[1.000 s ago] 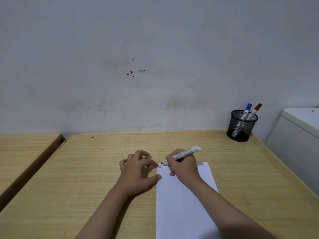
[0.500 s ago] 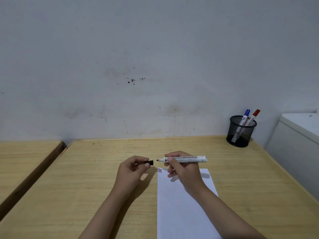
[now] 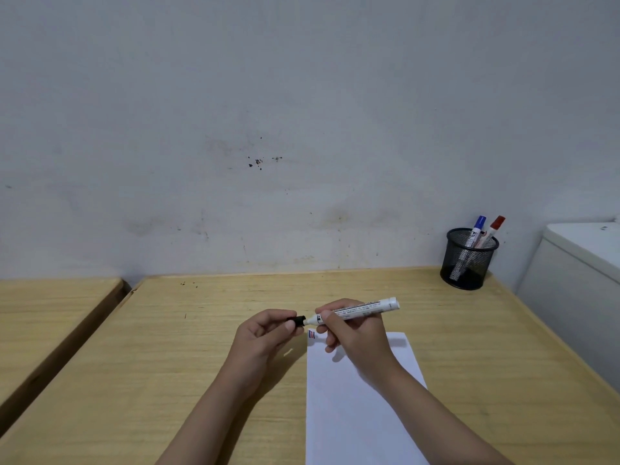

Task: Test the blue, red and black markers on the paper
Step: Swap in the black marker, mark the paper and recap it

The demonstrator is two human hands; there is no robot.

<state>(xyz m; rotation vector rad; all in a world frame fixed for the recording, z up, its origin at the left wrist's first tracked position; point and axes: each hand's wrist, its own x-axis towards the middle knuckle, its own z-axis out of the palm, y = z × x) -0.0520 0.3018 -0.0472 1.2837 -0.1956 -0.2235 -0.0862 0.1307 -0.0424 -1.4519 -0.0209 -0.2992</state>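
Gripping the black marker [image 3: 359,309] above the paper [image 3: 355,407], print unreadable, the right hand [image 3: 355,333] meets its cap [image 3: 297,320] pinched by the left hand [image 3: 265,337]; blue marker [image 3: 475,231] and red marker [image 3: 491,229] stand in the cup [image 3: 468,263].

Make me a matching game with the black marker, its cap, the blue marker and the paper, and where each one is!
Things:
1. black marker
2. black cap
3. blue marker
4. paper

Places:
A. in the mesh cup
B. flat on the desk
C. in the left hand
D. in the right hand

Pairs: 1-D, 2-C, 3-A, 4-B
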